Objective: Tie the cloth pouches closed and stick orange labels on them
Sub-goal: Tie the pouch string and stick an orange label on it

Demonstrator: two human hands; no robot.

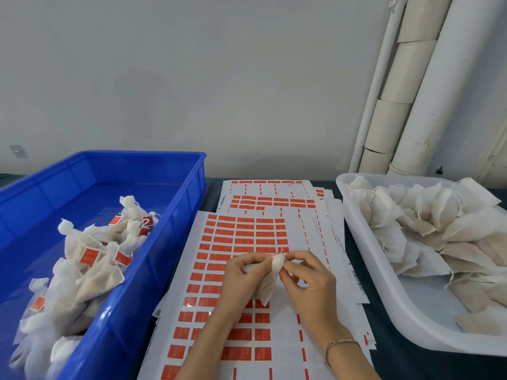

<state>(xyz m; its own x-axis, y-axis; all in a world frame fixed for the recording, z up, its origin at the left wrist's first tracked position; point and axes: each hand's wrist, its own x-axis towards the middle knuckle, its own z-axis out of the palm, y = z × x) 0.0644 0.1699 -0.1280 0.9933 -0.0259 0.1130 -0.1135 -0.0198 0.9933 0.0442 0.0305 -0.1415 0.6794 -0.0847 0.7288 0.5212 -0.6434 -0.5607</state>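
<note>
The cloth pouch (270, 283) is held above the label sheets (282, 322), long axis running away from the person, gathered neck at the far end. The neck is pinched from either side by curled fingers of the left hand (241, 272) and the right hand (310, 278). Orange labels (244, 234) are found directly beneath; the blue bin (175, 215) stands left

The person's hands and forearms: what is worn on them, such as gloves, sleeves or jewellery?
Both are bare: no gloves on the left hand or the right hand, and no sleeves reach the forearms in view. The only item worn is a thin, beaded, gold-toned bracelet around the right wrist. No rings show.
</note>
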